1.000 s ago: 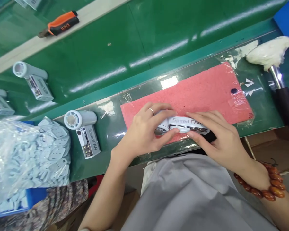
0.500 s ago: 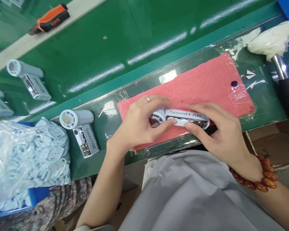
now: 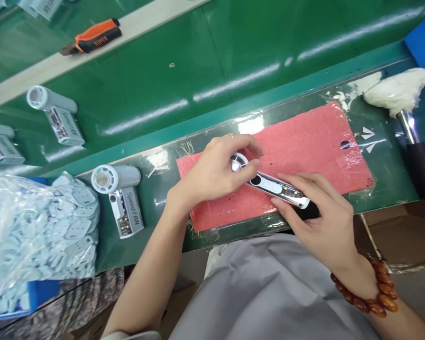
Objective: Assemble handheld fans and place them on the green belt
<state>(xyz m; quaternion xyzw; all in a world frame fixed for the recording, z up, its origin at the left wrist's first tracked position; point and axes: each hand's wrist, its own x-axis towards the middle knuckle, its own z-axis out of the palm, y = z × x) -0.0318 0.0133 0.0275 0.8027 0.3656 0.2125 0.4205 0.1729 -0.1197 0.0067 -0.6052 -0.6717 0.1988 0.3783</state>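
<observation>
A small pale-blue handheld fan (image 3: 274,188) is between my two hands, over a pink foam pad (image 3: 304,146). Its narrow side with the button panel and exposed circuit board faces up. My left hand (image 3: 226,165) curls round the fan's round head, thumb and fingers on it and partly hiding it. With thumb and fingers on either side of the handle's lower end, my right hand (image 3: 318,212) grips the same fan. A second fan (image 3: 127,212), marked "Speed FAN", lies left of the pad with its circuit board showing.
More fans (image 3: 65,125) lie further left. A clear bag of pale-blue plastic parts (image 3: 71,222) sits in a blue bin (image 3: 44,293). Pliers (image 3: 97,38) rest on a ledge. A mallet with a white wrapped head (image 3: 396,92) lies at the right.
The fan in my hands has been turned: its lettered face was visible before, and now its button side faces up. Its handle end has tilted toward me.
</observation>
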